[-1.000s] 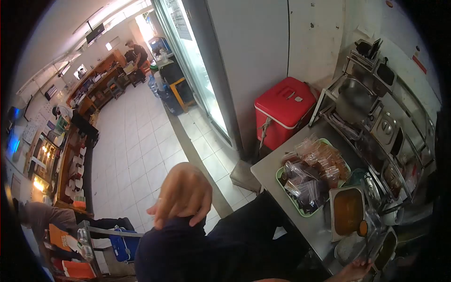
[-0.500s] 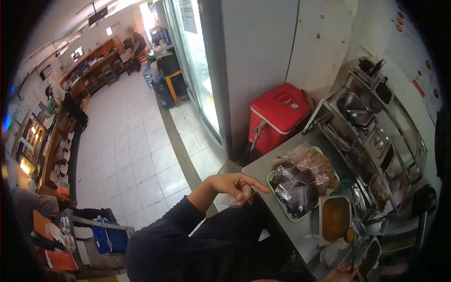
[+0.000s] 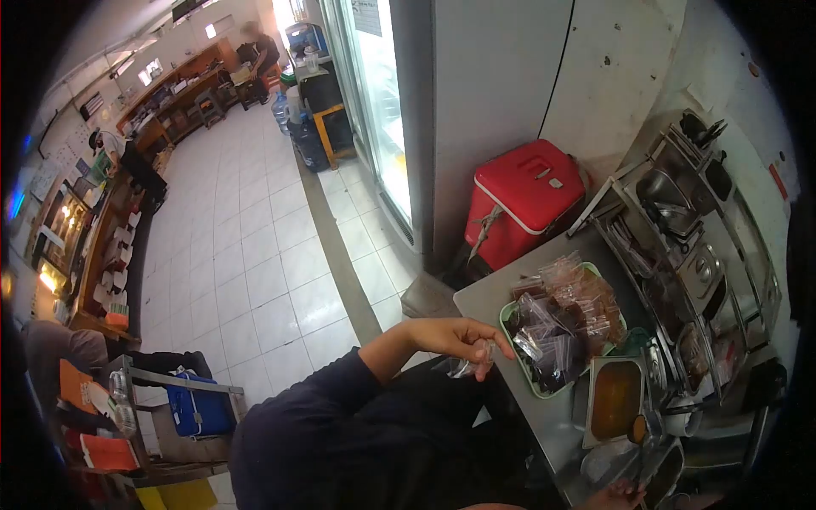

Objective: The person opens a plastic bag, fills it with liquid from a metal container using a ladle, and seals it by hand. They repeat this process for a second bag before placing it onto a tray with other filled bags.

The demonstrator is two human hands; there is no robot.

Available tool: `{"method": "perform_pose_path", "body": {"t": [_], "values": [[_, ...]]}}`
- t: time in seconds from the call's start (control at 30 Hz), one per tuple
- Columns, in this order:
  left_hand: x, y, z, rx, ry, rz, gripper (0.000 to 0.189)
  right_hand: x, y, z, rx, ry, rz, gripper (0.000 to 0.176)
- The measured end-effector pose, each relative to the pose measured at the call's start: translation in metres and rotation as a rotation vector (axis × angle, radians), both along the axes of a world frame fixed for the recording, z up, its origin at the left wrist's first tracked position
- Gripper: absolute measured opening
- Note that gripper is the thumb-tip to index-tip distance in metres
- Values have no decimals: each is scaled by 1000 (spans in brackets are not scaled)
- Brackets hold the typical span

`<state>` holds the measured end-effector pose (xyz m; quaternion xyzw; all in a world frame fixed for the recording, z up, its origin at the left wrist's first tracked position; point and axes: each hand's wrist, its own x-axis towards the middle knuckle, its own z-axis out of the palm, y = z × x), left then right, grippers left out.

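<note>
My left hand (image 3: 463,342) is curled around a clear plastic bag (image 3: 461,367), index finger stretched toward the counter. It hovers by the counter's edge, left of a pale green tray (image 3: 544,393) heaped with small sealed bags of dark and reddish-brown sauce (image 3: 552,340). At the bottom edge, my right hand (image 3: 619,495) is partly cut off, its fingers closed at the handle of a ladle (image 3: 637,429). Orange-brown sauce shows in the ladle's bowl, beside a metal pan (image 3: 592,408) of similar sauce. Below that lies a clear, plastic-looking container or bag (image 3: 602,463).
Behind the steel counter (image 3: 484,297) rises a metal rack (image 3: 671,280) with pans and lids. A red cooler (image 3: 527,191) stands past the counter's far end, near a glass-door fridge (image 3: 374,110). Other people (image 3: 127,166) are across the tiled floor (image 3: 246,255).
The view has shifted, so the counter and cooler appear farther right. My left hand still holds the plastic bag beside the tray; my right hand stays low by the ladle.
</note>
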<state>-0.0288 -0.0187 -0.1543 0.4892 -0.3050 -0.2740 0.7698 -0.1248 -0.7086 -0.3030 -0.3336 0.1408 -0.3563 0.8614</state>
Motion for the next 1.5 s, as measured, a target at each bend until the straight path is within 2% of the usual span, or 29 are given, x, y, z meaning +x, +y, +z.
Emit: {"method": "perform_pose_path", "body": {"t": [0.03, 0.07, 0.13, 0.27, 0.47, 0.57, 0.7, 0.8, 0.87, 0.9, 1.0, 1.13, 1.23, 1.27, 1.37, 1.43, 1.5], "values": [[0, 0, -2, -4, -14, -2, 50, -3, -61, -52, 4, 3, 1, 40], [-1, 0, -3, -9, -28, -5, 50, -3, -28, -25, 7, 6, 1, 41], [-5, -3, 5, -25, 45, 21, 44, -3, 73, 66, 9, 10, -1, 41], [-2, -6, 3, -84, 66, 27, 29, 2, 45, 51, 13, 15, -6, 41], [0, -9, 10, -33, 27, -13, 24, 10, 132, 95, 26, 14, -2, 42], [2, -10, 11, 13, 40, -29, 24, 10, 136, 95, 32, 14, 1, 43], [2, -13, 13, 18, 40, -19, 25, 1, 88, 66, 35, 17, 0, 43], [1, -16, 16, 17, 67, -1, 26, 4, 8, 9, 43, 18, 0, 44], [1, -15, 15, 40, 74, 20, 26, 0, 14, 15, 72, 1, -1, 44], [7, -11, 17, 44, 45, 23, 26, 2, 55, 36, 92, -21, 0, 44], [0, -15, 13, 50, 43, 27, 28, -4, 95, 62, 91, -8, -11, 44], [-1, -21, 5, 20, 79, 29, 28, -17, 83, 96, 19, 43, -34, 45], [3, -18, 6, -23, 53, -2, 24, 4, 76, 61, 61, -8, -43, 45], [2, -18, 8, -2, 46, 9, 24, -1, 53, 42, 54, 4, -38, 45], [2, -16, 9, -5, 57, 20, 21, 2, 19, 39, 58, -27, 126, 44], [2, -15, 4, 20, 57, 16, 21, 11, 64, 70, 97, -108, 209, 43], [2, -12, 11, -1, 35, 21, 21, 15, 79, 75, 137, -159, 285, 42]]}}
